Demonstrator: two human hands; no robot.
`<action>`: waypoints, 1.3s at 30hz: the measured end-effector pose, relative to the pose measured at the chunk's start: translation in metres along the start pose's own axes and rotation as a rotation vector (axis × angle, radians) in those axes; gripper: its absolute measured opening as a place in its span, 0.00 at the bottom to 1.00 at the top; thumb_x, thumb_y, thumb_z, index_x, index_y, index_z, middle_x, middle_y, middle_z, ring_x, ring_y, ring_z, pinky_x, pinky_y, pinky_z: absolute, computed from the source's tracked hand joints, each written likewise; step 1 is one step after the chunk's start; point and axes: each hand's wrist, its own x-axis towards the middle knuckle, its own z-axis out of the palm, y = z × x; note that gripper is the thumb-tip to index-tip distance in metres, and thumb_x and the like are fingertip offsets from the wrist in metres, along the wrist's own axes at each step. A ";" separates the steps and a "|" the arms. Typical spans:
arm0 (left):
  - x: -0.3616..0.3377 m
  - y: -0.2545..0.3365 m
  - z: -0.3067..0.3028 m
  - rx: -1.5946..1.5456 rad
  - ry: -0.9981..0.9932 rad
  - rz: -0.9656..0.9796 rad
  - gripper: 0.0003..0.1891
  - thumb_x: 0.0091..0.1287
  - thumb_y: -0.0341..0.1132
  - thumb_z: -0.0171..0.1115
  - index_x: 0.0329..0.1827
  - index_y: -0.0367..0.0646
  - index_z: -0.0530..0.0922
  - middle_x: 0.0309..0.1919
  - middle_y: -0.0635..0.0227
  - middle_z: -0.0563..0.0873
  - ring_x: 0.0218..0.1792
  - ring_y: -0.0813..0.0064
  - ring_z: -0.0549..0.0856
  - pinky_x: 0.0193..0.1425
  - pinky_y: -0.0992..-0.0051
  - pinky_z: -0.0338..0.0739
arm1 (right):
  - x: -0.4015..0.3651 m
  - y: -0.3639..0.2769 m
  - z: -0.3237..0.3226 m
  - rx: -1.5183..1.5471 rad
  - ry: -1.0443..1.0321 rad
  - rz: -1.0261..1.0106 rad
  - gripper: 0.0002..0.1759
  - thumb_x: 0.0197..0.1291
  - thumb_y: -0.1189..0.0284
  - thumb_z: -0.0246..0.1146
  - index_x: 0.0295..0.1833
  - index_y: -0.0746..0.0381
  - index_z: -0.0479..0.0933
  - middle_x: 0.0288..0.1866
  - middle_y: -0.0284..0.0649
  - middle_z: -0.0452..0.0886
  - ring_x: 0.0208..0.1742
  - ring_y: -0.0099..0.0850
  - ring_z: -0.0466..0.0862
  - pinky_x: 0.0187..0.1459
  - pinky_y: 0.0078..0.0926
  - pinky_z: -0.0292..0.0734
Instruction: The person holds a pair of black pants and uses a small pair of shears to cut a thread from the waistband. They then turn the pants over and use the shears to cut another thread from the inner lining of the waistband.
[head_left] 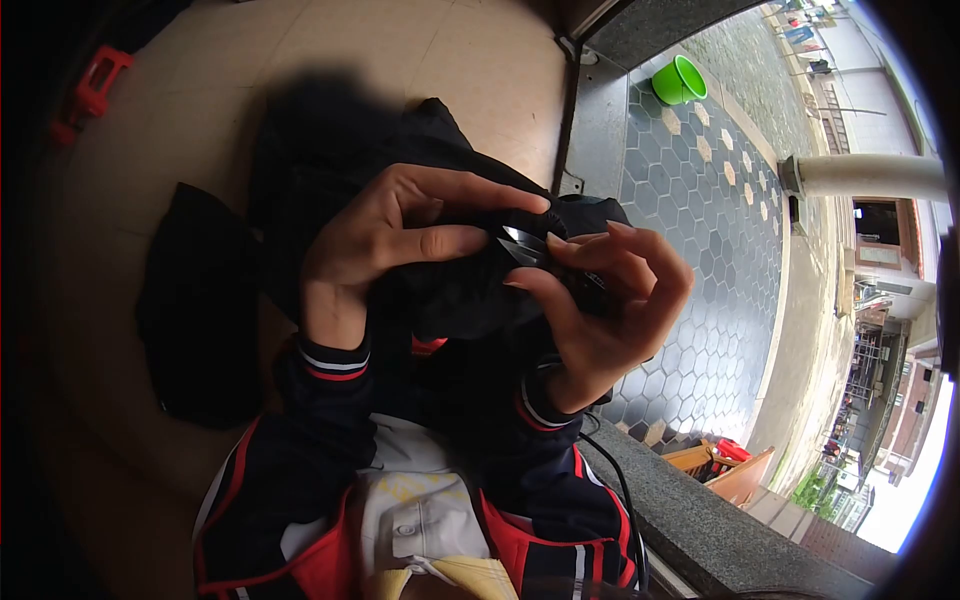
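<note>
A dark, black piece of cloth [440,300] lies bunched over my lap. My left hand [400,225] is on it, with the thumb and forefinger gripping a fold of the black cloth. In my right hand [610,290] is a small pair of thread snips [522,247], held between thumb and fingers. Their two shiny blades stand slightly apart and point left, close to the left thumb tip. The snips' handle is hidden by my right fingers and the dark cloth. Whether a thread lies between the blades is too small to tell.
Another black cloth item [200,310] lies on the beige floor [400,50] at left. A red plastic object [95,85] is at upper left. Right of a stone sill [690,510] lie hexagonal tiles [700,250], a green bucket [680,80] and a wooden piece of furniture [742,478].
</note>
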 end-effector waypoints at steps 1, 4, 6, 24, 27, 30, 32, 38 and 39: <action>0.000 0.000 0.000 0.004 -0.003 0.003 0.21 0.58 0.27 0.58 0.56 0.33 0.73 0.53 0.58 0.79 0.55 0.73 0.77 0.61 0.77 0.68 | 0.000 0.000 0.000 0.021 0.002 -0.003 0.35 0.30 0.75 0.78 0.46 0.68 0.66 0.33 0.40 0.79 0.32 0.26 0.83 0.35 0.20 0.80; 0.000 0.001 0.000 0.012 -0.024 -0.018 0.21 0.58 0.27 0.58 0.56 0.33 0.73 0.52 0.59 0.79 0.54 0.73 0.77 0.60 0.77 0.68 | 0.000 -0.003 0.000 0.035 0.027 0.051 0.34 0.32 0.78 0.77 0.45 0.67 0.63 0.30 0.41 0.78 0.32 0.28 0.82 0.36 0.21 0.80; 0.001 0.002 0.003 0.000 -0.021 -0.017 0.21 0.58 0.27 0.59 0.56 0.32 0.73 0.52 0.59 0.80 0.54 0.73 0.77 0.60 0.77 0.69 | 0.000 -0.001 -0.001 0.100 0.025 0.045 0.35 0.32 0.79 0.77 0.45 0.66 0.61 0.29 0.41 0.77 0.32 0.28 0.82 0.36 0.21 0.80; -0.003 0.014 0.038 0.590 0.237 0.114 0.26 0.41 0.24 0.71 0.48 0.36 0.76 0.49 0.63 0.81 0.47 0.73 0.82 0.51 0.76 0.75 | 0.016 0.023 -0.011 0.442 -0.151 0.414 0.53 0.29 0.48 0.76 0.57 0.67 0.61 0.44 0.40 0.76 0.26 0.17 0.68 0.24 0.09 0.60; -0.003 0.014 0.044 0.739 0.251 0.195 0.24 0.39 0.25 0.73 0.43 0.36 0.77 0.45 0.63 0.83 0.42 0.71 0.84 0.47 0.76 0.76 | 0.011 0.032 -0.008 0.429 -0.273 0.316 0.48 0.20 0.51 0.78 0.48 0.69 0.71 0.41 0.39 0.79 0.26 0.18 0.70 0.24 0.10 0.60; -0.003 0.014 0.051 0.857 0.269 0.270 0.17 0.38 0.24 0.72 0.34 0.35 0.79 0.41 0.62 0.85 0.41 0.67 0.85 0.45 0.75 0.78 | 0.013 0.030 -0.010 0.347 -0.345 0.199 0.33 0.20 0.59 0.79 0.34 0.68 0.76 0.33 0.38 0.78 0.29 0.22 0.75 0.25 0.15 0.64; -0.003 0.010 0.051 0.958 0.318 0.378 0.24 0.42 0.20 0.68 0.46 0.43 0.78 0.32 0.66 0.85 0.32 0.70 0.86 0.36 0.77 0.79 | 0.013 0.027 -0.011 0.242 -0.342 0.076 0.27 0.21 0.63 0.78 0.29 0.67 0.77 0.29 0.38 0.77 0.28 0.24 0.76 0.26 0.17 0.67; -0.006 0.015 0.050 1.058 0.421 0.445 0.19 0.38 0.17 0.66 0.37 0.42 0.81 0.28 0.68 0.85 0.28 0.71 0.84 0.31 0.78 0.77 | 0.016 0.005 -0.006 -0.074 -0.141 -0.037 0.19 0.21 0.71 0.74 0.24 0.65 0.77 0.21 0.37 0.74 0.21 0.27 0.74 0.22 0.19 0.66; -0.007 0.016 0.048 1.058 0.420 0.445 0.19 0.38 0.17 0.66 0.37 0.42 0.81 0.28 0.68 0.85 0.28 0.71 0.84 0.31 0.78 0.77 | 0.016 0.004 -0.004 -0.074 -0.140 -0.038 0.19 0.21 0.71 0.74 0.24 0.65 0.77 0.21 0.37 0.74 0.21 0.27 0.74 0.22 0.19 0.66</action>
